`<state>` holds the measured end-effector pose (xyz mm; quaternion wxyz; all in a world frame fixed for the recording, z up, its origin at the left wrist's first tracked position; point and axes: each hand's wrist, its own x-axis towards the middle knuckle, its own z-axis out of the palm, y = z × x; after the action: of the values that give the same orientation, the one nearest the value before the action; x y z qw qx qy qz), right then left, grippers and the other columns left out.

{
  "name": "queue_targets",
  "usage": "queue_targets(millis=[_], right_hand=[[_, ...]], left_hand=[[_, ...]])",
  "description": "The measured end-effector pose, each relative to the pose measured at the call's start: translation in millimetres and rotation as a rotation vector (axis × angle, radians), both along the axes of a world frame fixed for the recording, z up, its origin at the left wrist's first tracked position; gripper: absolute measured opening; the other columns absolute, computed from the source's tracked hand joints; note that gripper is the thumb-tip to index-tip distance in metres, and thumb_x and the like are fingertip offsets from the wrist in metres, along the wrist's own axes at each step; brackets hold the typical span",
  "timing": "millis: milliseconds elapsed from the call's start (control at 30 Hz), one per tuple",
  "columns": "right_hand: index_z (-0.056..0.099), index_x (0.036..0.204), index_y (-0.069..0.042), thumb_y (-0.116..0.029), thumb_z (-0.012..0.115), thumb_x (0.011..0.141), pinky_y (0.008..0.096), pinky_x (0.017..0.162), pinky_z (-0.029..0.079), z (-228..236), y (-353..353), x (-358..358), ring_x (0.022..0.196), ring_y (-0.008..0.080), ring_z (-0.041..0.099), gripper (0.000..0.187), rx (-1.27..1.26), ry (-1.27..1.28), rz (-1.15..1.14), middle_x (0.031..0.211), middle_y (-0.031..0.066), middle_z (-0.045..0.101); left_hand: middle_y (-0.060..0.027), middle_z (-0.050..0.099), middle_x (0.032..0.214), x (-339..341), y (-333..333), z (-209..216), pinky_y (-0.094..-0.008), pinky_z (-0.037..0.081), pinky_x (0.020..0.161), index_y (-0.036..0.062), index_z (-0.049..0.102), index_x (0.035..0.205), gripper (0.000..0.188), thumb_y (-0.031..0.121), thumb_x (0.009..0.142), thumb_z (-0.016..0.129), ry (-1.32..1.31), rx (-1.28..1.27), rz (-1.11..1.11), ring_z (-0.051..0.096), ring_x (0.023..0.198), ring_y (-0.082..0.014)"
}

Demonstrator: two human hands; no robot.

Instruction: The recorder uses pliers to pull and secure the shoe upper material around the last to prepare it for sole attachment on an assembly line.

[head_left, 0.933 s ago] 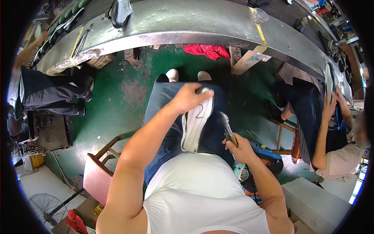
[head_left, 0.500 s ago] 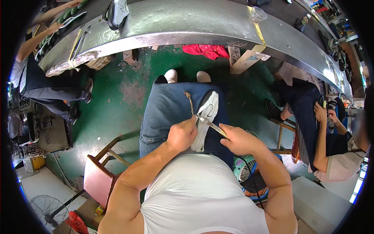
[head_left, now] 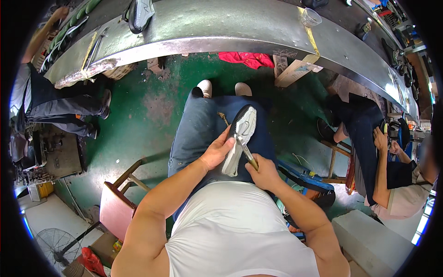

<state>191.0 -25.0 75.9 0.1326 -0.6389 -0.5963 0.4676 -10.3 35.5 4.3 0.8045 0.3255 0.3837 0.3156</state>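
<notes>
A white and grey shoe point(head_left: 248, 123) with a dark sole edge lies slantwise over my lap, its rounded dark-edged end pointing away from me. My left hand point(head_left: 218, 152) grips it along the left side, thumb on top near the middle. In my right hand point(head_left: 265, 171) is a slim metal tool with a yellowish handle point(head_left: 252, 161). Its metal end rests against the middle of the shoe, close to my left thumb; its exact kind is unclear. Beside the shoe, a piece of brown twisted cord point(head_left: 223, 117) lies on the blue cloth point(head_left: 194, 124) over my legs, partly hidden.
A metal-topped bench point(head_left: 198, 27) curves across the front, carrying another shoe point(head_left: 139, 16) and a clear plastic cup point(head_left: 311, 17). A stool point(head_left: 117, 210) stands left, a fan point(head_left: 57, 247) lower left. Co-workers are at the left and the right point(head_left: 397, 184). Red cloth point(head_left: 247, 60) lies beneath the bench.
My right hand and the tool have moved left and toward me, the tool now steeper. My left hand has opened from a fist near the cord to hold the shoe's side. The shoe has shifted slightly left.
</notes>
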Motion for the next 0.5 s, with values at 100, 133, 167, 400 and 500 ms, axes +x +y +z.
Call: queue_targets(millis=[100, 133, 167, 400, 500], right_hand=[[0.059, 0.117, 0.001, -0.020, 0.062, 0.093, 0.0485, 0.083, 0.051, 9, 13, 21, 0.093, 0.0420, 0.065, 0.032, -0.053, 0.020, 0.154, 0.095, 0.0253, 0.066], [0.057, 0.120, 0.003, -0.018, 0.061, 0.093, 0.0484, 0.085, 0.050, 14, 18, 28, 0.097, 0.0421, 0.065, 0.035, -0.002, -0.018, 0.241, 0.100, 0.0262, 0.065], [0.052, 0.122, 0.008, -0.017, 0.061, 0.092, 0.0484, 0.089, 0.050, 14, 15, 27, 0.099, 0.0437, 0.063, 0.039, 0.281, -0.181, 0.253, 0.107, 0.0282, 0.063], [0.059, 0.104, 0.003, -0.017, 0.061, 0.094, 0.0416, 0.072, 0.053, 23, 45, 27, 0.075, 0.0329, 0.066, 0.023, -0.284, 0.072, 0.121, 0.084, 0.0181, 0.067], [0.060, 0.100, 0.000, -0.024, 0.060, 0.097, 0.0334, 0.061, 0.050, -19, 10, 6, 0.065, 0.0162, 0.062, 0.024, -0.180, 0.304, -0.154, 0.075, 0.0077, 0.066]], left_hand=[[-0.0110, 0.043, 0.150, 5, 1, -4, -0.0298, 0.032, 0.113, 0.0068, 0.020, 0.159, 0.069, 0.025, 0.103, 0.056, 0.165, 0.099, -0.018, 0.042, 0.134, -0.0172], [-0.0110, 0.043, 0.150, 7, 1, -1, -0.0298, 0.032, 0.113, 0.0068, 0.020, 0.159, 0.069, 0.025, 0.103, 0.056, 0.169, 0.100, -0.026, 0.042, 0.134, -0.0172], [-0.0117, 0.043, 0.150, 9, 1, 0, -0.0297, 0.032, 0.113, 0.0070, 0.020, 0.159, 0.069, 0.025, 0.103, 0.056, 0.170, 0.096, -0.006, 0.042, 0.134, -0.0169], [-0.0267, 0.039, 0.152, 18, -3, 17, -0.0347, 0.037, 0.112, 0.0134, 0.020, 0.159, 0.071, 0.019, 0.100, 0.058, 0.644, 0.397, -0.055, 0.043, 0.139, -0.0365], [-0.0300, 0.038, 0.150, 17, -1, 19, -0.0385, 0.041, 0.109, 0.0156, 0.022, 0.159, 0.069, 0.015, 0.099, 0.056, 0.700, 0.638, -0.044, 0.043, 0.137, -0.0436]])
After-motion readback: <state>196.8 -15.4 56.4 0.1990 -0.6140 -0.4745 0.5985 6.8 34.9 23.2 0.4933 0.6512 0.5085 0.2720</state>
